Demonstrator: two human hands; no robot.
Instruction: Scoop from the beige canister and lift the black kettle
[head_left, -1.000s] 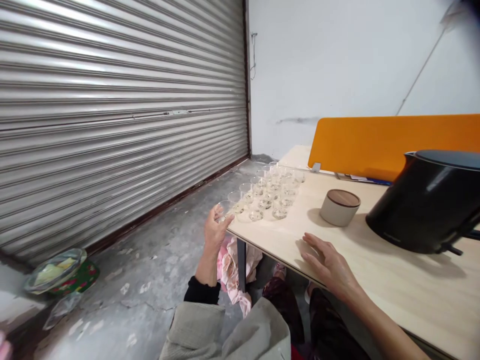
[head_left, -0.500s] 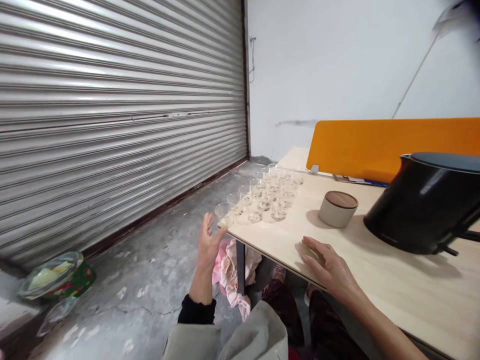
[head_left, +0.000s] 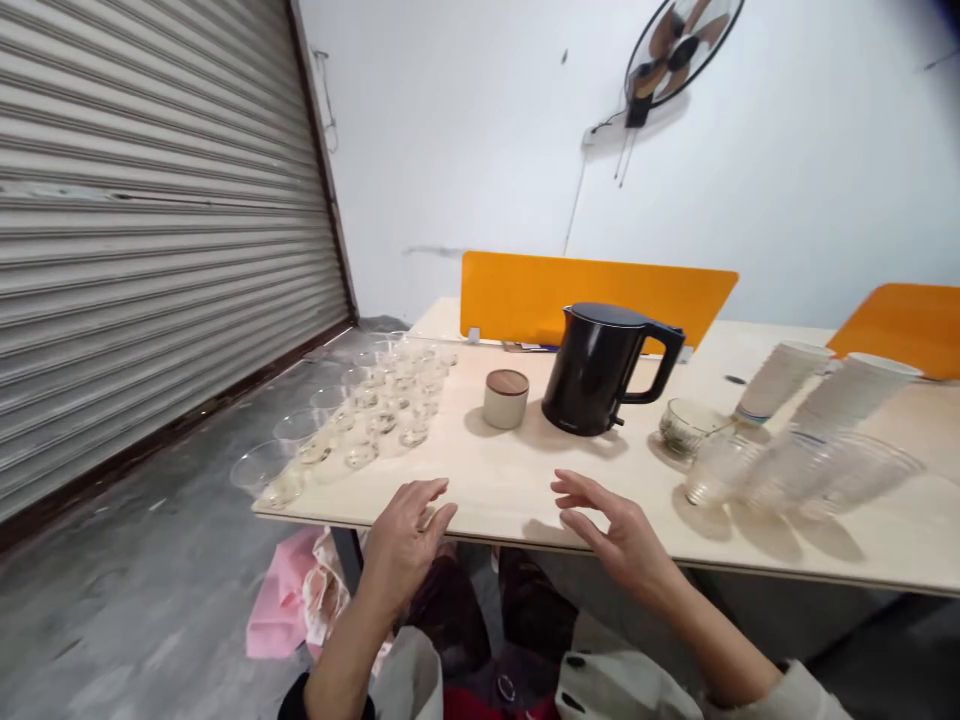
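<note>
My left hand (head_left: 405,545) is open at the table's front edge, holding nothing, with its fingers over the pale wooden tabletop (head_left: 510,490). My right hand (head_left: 615,530) is also open and empty, its fingers spread just above the front edge. Between them lies bare tabletop. The nearest objects to my left hand are several small glass cups (head_left: 326,425) in rows at the table's left end. Each holds a little pale matter at the bottom. A black electric kettle (head_left: 592,375) and a beige canister with a wooden lid (head_left: 505,398) stand farther back.
To the right are a small glass bowl (head_left: 686,427), tilted stacks of paper cups (head_left: 780,380) and transparent plastic cups (head_left: 795,475). Orange desk dividers (head_left: 592,295) line the back edge. A roller shutter (head_left: 150,220) is on the left, with pink cloth (head_left: 285,600) below the table.
The view has swung right, showing more of the table. My left hand has moved from beside the end glass cup to the table's front edge. My right hand has lifted slightly from the tabletop.
</note>
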